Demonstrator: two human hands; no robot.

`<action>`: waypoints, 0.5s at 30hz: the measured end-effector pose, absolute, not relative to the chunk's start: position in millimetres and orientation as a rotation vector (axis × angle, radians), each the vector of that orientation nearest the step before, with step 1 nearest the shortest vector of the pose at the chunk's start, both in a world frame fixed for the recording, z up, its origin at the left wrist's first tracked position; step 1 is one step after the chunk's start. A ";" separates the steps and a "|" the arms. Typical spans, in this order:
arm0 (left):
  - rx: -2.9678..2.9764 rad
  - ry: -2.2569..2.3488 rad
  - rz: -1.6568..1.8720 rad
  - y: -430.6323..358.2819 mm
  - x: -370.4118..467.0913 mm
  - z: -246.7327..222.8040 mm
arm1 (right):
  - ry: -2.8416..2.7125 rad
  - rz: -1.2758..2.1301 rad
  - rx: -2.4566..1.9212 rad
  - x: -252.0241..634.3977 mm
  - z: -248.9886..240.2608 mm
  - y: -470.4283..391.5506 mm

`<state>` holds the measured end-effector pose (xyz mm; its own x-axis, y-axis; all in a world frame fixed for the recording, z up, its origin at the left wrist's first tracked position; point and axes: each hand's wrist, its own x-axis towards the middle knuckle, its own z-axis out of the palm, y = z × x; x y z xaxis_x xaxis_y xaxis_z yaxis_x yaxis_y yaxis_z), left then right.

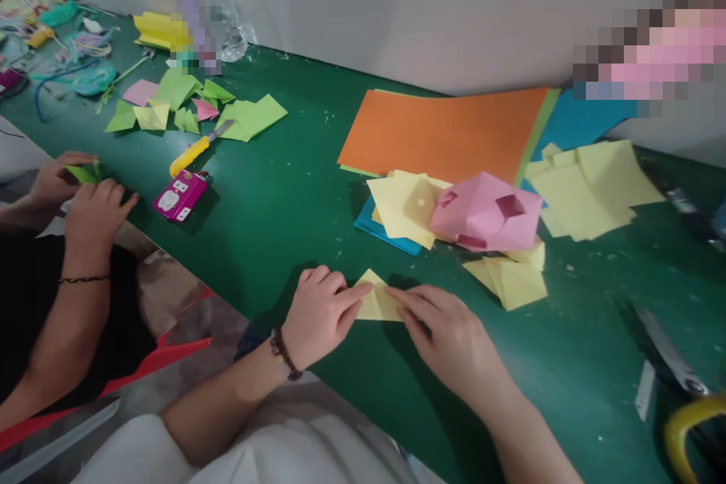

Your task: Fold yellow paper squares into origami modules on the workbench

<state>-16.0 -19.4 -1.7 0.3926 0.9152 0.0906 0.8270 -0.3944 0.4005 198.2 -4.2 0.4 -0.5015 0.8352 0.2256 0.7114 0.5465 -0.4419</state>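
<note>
Folding work on a green tabletop (272,189), seen from above. A pale-yellow paper triangle (376,308) lies near the table's front edge, apex pointing away from the wearer, between the two hands. The left hand (321,318), wearing a dark beaded bracelet (282,354) at the wrist, rests an extended fingertip on the triangle's left side, its other fingers curled together. The right hand (451,329) touches the right side with index finger and thumb slightly parted; whether either hand pinches the paper cannot be told. Just beyond lie a pink folded-paper polyhedron (482,204) and loose yellow squares (400,204), with an orange sheet (448,132) behind. At left, a co-worker's hands (94,212) hold a green folded paper (84,173).
</note>
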 end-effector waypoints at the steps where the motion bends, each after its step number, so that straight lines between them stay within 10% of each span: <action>1: 2.365 1.529 0.424 -19.5 -15.9 -1.9 | -2.374 0.411 -1.259 198.3 0.8 -4.3; 15: 2.383 1.529 0.368 -19.7 -14.3 -1.6 | -2.364 0.357 -1.256 198.0 2.4 -5.5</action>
<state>-14.3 -19.7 -1.6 0.4054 0.9122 0.0596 0.8393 -0.3972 0.3712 198.0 -5.5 2.4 -0.4926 0.8316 0.2563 0.7188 0.5549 -0.4189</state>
